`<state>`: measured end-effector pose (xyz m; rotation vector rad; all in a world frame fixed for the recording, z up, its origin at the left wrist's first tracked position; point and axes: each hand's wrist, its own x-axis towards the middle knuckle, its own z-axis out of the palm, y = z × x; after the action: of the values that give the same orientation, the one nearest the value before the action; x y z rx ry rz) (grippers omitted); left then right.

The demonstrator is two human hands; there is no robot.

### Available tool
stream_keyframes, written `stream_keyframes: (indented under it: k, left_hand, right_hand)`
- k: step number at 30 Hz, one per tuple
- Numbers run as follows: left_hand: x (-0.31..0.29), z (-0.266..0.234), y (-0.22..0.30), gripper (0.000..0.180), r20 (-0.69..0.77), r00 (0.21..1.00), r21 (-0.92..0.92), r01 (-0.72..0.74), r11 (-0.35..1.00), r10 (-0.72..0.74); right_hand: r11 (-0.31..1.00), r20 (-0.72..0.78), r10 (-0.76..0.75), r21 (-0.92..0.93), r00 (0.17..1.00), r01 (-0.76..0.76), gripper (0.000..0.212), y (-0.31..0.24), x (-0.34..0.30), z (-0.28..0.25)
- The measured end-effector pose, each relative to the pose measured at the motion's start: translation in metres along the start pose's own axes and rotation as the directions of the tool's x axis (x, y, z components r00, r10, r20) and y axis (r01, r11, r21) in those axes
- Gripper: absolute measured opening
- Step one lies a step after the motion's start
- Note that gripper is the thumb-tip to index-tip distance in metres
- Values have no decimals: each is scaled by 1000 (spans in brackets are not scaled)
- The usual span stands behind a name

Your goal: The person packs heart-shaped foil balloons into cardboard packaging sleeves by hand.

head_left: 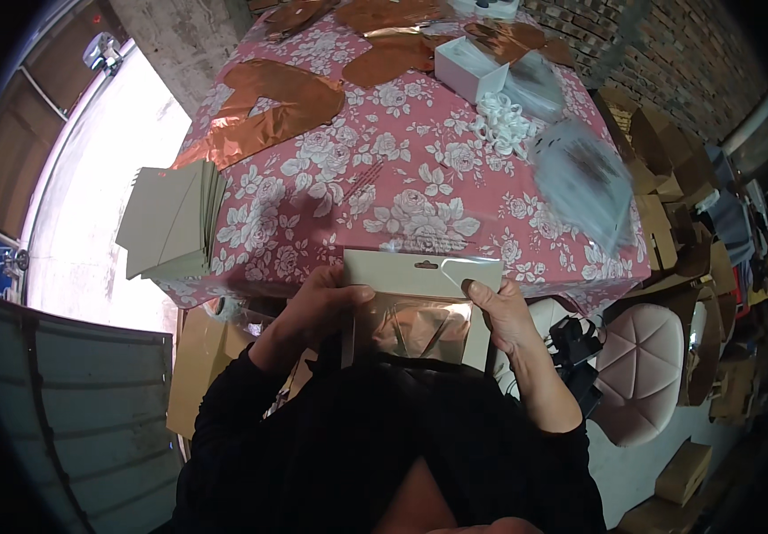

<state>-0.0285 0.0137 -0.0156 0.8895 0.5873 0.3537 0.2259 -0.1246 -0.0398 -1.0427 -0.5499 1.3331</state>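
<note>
The pack [418, 313] is held between the two hands, in front of the person's body and at the near side of the table [304, 238]. Its far end overlaps the cloth in this view, but I cannot tell if it touches it. The pack has a pale card [386, 267] along the far end, with a small hanging hole, and below this a copper foil [424, 331], folded and shining.

The left hand [314, 310] grasps the left edge of the pack, its thumb lying on the face. The right hand [507, 313] grasps the right edge in the same manner – thumb on top, near the corner of the card. The other fingers of both hands are mostly hidden.

On the table, to the left, stands a stack of folded cards [166, 222], close to the edge. Behind it lies a large flat copper shape [290, 111], and more of such foil is at the far side. To the right there is an open white box [466, 73]; just beside it are white rings [501, 125] in a heap, and then clear bags [584, 182] – loosely piled. Right of the person, a pale chair [640, 374] stands on the floor.
</note>
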Motion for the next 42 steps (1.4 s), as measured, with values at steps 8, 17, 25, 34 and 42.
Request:
stream_keyframes:
  k: [8,17,25,34,42]
  left_hand:
    - [-20,-5,-9,29,131,990,5,51,999,-51]
    - [-49,-15,-46,16,47,997,205,53,977,-64]
    - [-53,-21,-32,14,-131,990,322,-7,947,52]
    - [-60,-45,12,30,-423,734,26,-577,816,532]
    - [-53,-49,22,23,-142,480,965,-128,229,866]
  right_hand:
    - [999,10,11,-50,1000,-10,31,11,-18,-4]
    - [975,34,92,-207,995,-83,22,30,-55,-10]
    - [875,179,43,-482,983,50,25,-17,-11,12]
    - [-112,580,-330,-807,744,580,64,-49,88,44]
    - [-417,708,-7,-644,706,641,86,-30,79,58]
